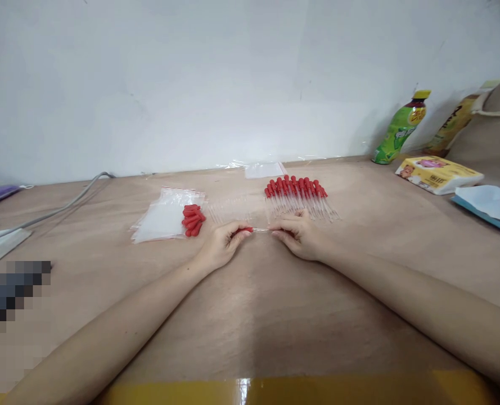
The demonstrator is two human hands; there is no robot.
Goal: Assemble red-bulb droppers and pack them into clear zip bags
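One in my grip, many done, several left

My left hand (pixel 224 243) pinches a red bulb (pixel 247 229) between thumb and fingers; my right hand (pixel 303 237) is closed on the other end of the clear tube (pixel 260 229) running from it, midway between my hands. I can't tell whether the bulb is fully seated. More looks done than left: bulb-topped tubes (pixel 301 188) lie fanned just beyond my right hand. Remaining, I judge, are the loose red bulbs (pixel 193 221) beside the plastic bags (pixel 159 219), and the bare tubes (pixel 232 208) between both groups.
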